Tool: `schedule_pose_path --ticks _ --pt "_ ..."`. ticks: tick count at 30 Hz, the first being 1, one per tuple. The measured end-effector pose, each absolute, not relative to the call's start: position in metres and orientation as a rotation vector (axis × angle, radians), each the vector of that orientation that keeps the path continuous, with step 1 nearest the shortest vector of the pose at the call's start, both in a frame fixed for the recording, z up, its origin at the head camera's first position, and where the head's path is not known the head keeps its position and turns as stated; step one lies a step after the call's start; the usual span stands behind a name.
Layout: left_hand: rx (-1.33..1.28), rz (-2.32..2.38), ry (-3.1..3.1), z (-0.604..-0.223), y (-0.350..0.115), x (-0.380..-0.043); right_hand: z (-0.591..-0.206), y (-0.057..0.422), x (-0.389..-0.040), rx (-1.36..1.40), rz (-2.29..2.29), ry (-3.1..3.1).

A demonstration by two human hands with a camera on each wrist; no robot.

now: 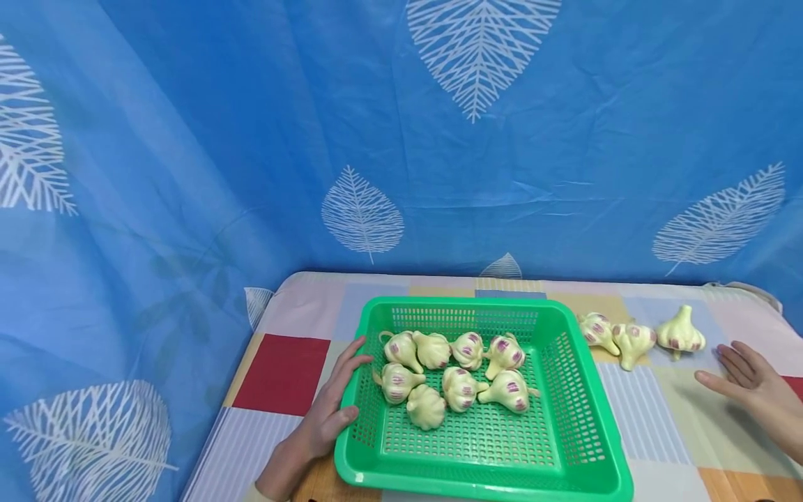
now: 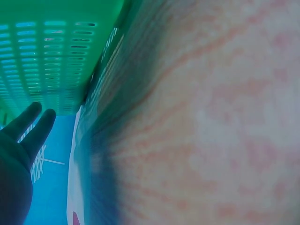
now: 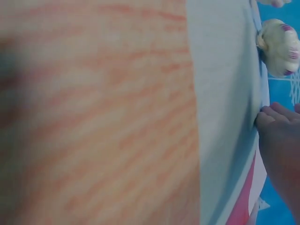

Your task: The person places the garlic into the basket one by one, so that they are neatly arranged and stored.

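Note:
A green plastic basket [image 1: 590, 390] with slotted walls stands on the table. Inside it, toward the left and back, lie several garlic bulbs [image 1: 460, 389]. My left hand [image 1: 329, 411] is at the basket's left side, its fingers and thumb by the rim; in the left wrist view two straight fingers [image 2: 37, 131] reach along the outer wall. Three more garlic bulbs lie right of the basket, the rightmost garlic bulb [image 1: 681, 331] with its stem up. Just right of that bulb is my right hand [image 1: 753, 383], fingers spread and holding nothing.
A patchwork-patterned cloth [image 1: 665, 418] covers the table. Behind and to the left hangs a blue curtain [image 1: 282, 139] with white leaf prints. Between the basket and the rightmost bulb lie two garlic bulbs close together, one garlic bulb [image 1: 633, 341] beside the other.

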State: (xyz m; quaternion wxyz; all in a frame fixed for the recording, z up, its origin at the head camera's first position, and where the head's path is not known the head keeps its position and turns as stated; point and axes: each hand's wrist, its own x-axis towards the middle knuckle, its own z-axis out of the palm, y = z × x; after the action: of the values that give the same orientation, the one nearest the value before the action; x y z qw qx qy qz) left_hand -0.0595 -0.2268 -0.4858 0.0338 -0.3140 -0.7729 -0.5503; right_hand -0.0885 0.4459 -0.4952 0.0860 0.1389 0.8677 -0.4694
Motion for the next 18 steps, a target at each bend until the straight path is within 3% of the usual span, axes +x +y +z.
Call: schedule_pose_path --ticks 18 --pt "-0.975 -1.713 -2.369 -0.484 -0.227 -0.060 -0.496 0.427 -0.123 0.256 -1.439 2.711"
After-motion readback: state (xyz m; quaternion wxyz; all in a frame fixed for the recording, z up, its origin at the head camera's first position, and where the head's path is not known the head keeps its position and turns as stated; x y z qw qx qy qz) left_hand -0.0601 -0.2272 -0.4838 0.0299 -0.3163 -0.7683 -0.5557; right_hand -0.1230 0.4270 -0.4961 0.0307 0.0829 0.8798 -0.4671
